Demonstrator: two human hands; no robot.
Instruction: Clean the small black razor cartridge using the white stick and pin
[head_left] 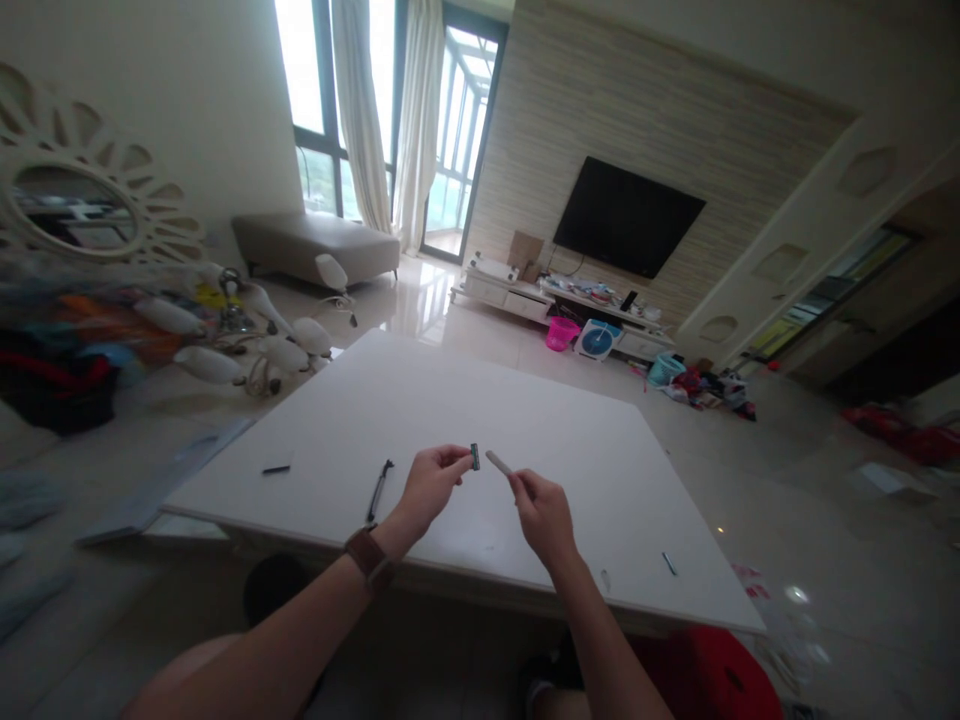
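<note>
Above the white table [517, 395], my left hand [435, 480] pinches a razor head [475, 457], small and dark with a greenish strip. My right hand [543, 512] grips a flat greyish stick [498, 462] with a rounded end. The stick's tip points at the razor head, a small gap apart from it. Beside my left wrist lies a slim dark razor handle [380, 488]. A short black strip [276, 469] lies farther left on the table. To the right are a small dark greenish piece [669, 563] and a tiny clear piece [606, 578] near the front edge.
A red stool or seat [712, 675] stands below the table's front right. Lamp parts with white shades [281, 352] and bagged items lie on the floor at left. Beyond the table are a pink basket [562, 333], a blue and white fan [598, 340] and a low TV cabinet [501, 296].
</note>
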